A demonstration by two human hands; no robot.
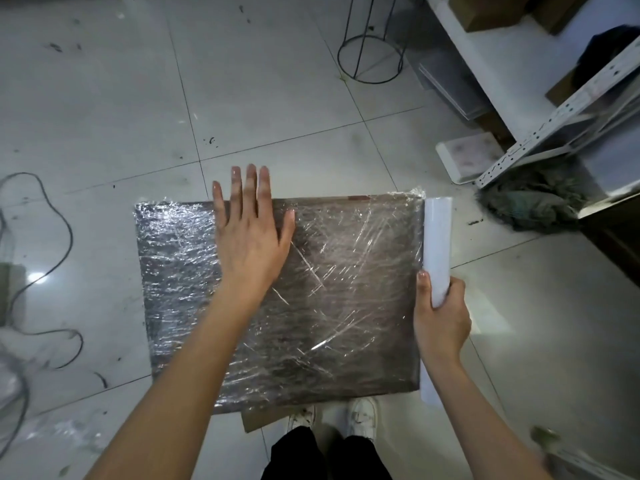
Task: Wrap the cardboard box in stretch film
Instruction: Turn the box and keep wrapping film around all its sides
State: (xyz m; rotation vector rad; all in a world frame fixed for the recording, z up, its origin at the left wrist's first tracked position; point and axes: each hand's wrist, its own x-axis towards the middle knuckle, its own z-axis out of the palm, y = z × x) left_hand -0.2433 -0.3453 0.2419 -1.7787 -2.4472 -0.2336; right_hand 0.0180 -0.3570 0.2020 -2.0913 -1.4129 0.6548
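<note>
Slippage was judged the chief risk at this moment. The flat brown cardboard box (311, 296), already covered across its top face in shiny, wrinkled clear stretch film (180, 258), was seen from above on the grey tiled floor (104, 98), just in front of a pair of white shoes (362, 415). The left hand (251, 233) was laid flat on the far part of the top face, fingers straight and spread, with nothing gripped. The right hand (441, 317) was wrapped round the white roll of stretch film (437, 251), which was held along the box's right edge, its upper end reaching the far right corner. Whether the roll touched the box's side could not be told.

If the flat hand were lifted or its pressure eased while the roll was pulled, the box could be dragged or turned on the smooth tiles, and the film slackened. If the roll were drawn at an angle, the film could be bunched into a rope at the far right corner, where it was already gathered, or torn on that corner. A strip of bare cardboard (353, 198) was visible at the far edge, so that edge could be left uncovered. A black cable (52, 237) lay well apart to the left, and a grey mop head (533, 206) near the roll's far end could be snagged.
</note>
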